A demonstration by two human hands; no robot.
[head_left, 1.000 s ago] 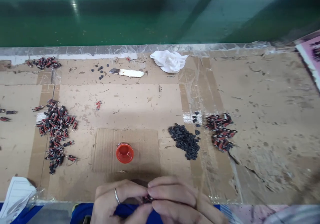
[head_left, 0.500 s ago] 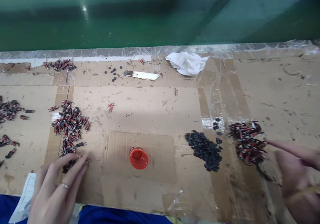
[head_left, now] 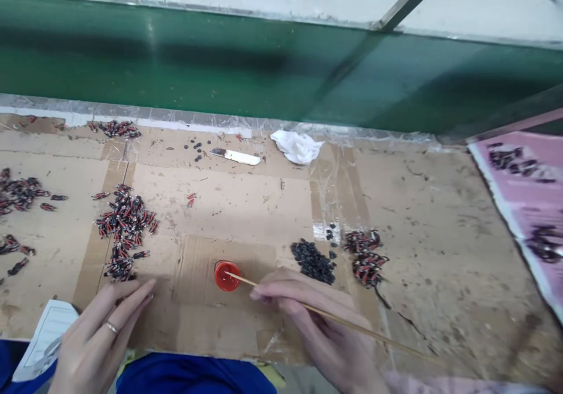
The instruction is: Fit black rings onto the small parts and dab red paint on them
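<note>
Red liquid fills the small round red cap (head_left: 227,275), and the tip of the long thin wooden stick (head_left: 334,319) rests at its right rim. I judge the step to be dipping the stick. To do it well, only the very tip should enter the liquid, the stick should stay low and slanted, and the light cap should not be pushed along the cardboard-covered worktop (head_left: 440,253).

The right hand (head_left: 316,323), just right of the cap, is closed around the stick — thumb and fingers pinch it near the front end, while the rest of the stick runs back over the hand.

The left hand (head_left: 99,341), well left of the cap, holds nothing. It lies flat and open, with fingertips near the heap of small red-and-black parts (head_left: 124,230). A pile of small black discs (head_left: 313,261) lies right of the cap, just beyond the right hand.
</note>
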